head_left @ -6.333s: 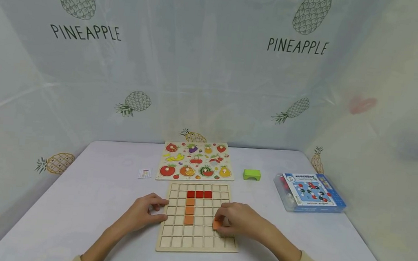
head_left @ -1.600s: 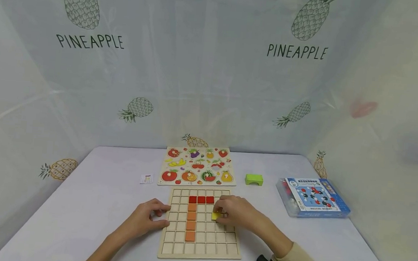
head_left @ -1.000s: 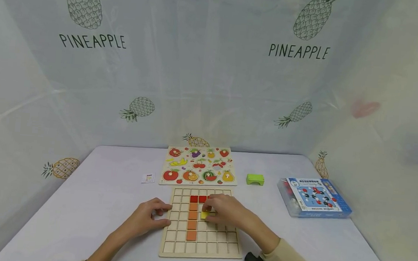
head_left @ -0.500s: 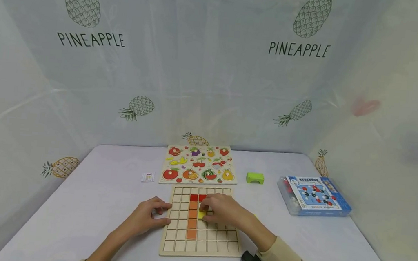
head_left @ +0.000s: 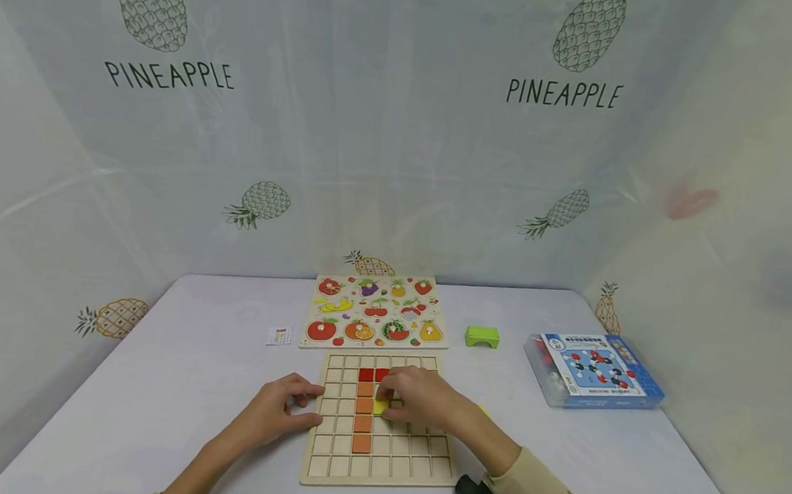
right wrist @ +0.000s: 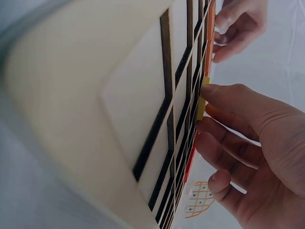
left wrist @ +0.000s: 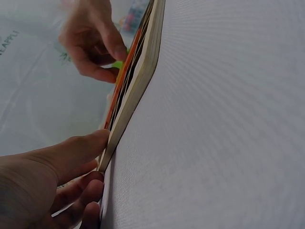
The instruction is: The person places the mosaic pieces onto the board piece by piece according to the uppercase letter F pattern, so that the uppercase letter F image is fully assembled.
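A wooden grid board (head_left: 377, 481) lies on the table. My right hand (head_left: 422, 398) pinches a yellow square tile (head_left: 380, 407) between thumb and fingers, low over the board, just right of a column of several orange tiles (head_left: 363, 424). In the right wrist view the yellow tile (right wrist: 202, 102) stands at the thumb tip, at the grid's surface. Red tiles (head_left: 366, 374) lie in a row above the column, partly covered by my right hand. My left hand (head_left: 278, 408) touches the board's left edge with thumb and fingertips, its fingers loosely bent; the left wrist view shows this contact.
Behind the board lies a fruit puzzle (head_left: 377, 314). A green arch block (head_left: 482, 337) and a boxed molecule set (head_left: 595, 373) are to the right. A small printed card (head_left: 279, 335) lies left. Something yellow (head_left: 484, 410) shows beyond the right forearm.
Since the oldest frame, another orange tile has joined the column's near end. My right hand has carried the yellow tile leftward to beside the column. The left hand stays at the edge.
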`<action>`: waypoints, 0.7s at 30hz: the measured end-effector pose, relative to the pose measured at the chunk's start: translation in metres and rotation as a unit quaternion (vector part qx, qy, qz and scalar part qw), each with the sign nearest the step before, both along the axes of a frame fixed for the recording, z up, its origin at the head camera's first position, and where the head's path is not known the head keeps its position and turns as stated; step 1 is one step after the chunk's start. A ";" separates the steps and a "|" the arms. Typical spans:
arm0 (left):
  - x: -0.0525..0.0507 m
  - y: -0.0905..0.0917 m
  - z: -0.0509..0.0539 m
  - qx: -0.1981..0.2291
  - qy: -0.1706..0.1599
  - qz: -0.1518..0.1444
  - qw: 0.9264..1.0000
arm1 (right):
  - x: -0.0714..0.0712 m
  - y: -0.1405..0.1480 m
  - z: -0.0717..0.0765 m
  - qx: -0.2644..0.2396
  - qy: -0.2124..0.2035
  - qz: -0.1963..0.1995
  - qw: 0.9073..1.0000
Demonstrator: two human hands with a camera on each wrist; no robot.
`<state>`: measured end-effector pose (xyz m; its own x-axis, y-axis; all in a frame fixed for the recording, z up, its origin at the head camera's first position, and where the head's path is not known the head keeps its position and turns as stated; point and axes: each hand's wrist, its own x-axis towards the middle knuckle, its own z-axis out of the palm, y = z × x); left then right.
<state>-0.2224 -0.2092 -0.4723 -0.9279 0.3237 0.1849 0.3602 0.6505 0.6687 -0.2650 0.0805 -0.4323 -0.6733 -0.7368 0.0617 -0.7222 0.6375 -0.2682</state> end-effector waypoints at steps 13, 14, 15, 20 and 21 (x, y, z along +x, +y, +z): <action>0.000 -0.001 -0.001 0.001 0.002 -0.003 1.000 | 0.001 0.001 0.002 -0.003 0.000 -0.010 1.000; 0.000 -0.001 -0.001 0.001 0.002 -0.003 1.000 | 0.001 0.001 0.002 -0.002 0.000 -0.011 1.000; 0.000 -0.001 -0.001 0.001 0.003 -0.003 1.000 | 0.000 0.002 0.001 -0.001 0.001 -0.011 1.000; 0.000 -0.001 -0.001 0.001 0.002 -0.003 1.000 | -0.001 0.004 0.001 -0.003 0.005 -0.012 1.000; 0.000 0.000 -0.001 0.000 0.002 -0.002 1.000 | -0.001 0.005 0.001 -0.005 0.005 -0.014 1.000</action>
<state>-0.2226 -0.2097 -0.4730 -0.9254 0.3281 0.1898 0.3666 0.6480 0.6676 -0.2661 0.0855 -0.4316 -0.6927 -0.7172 0.0756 -0.7070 0.6547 -0.2676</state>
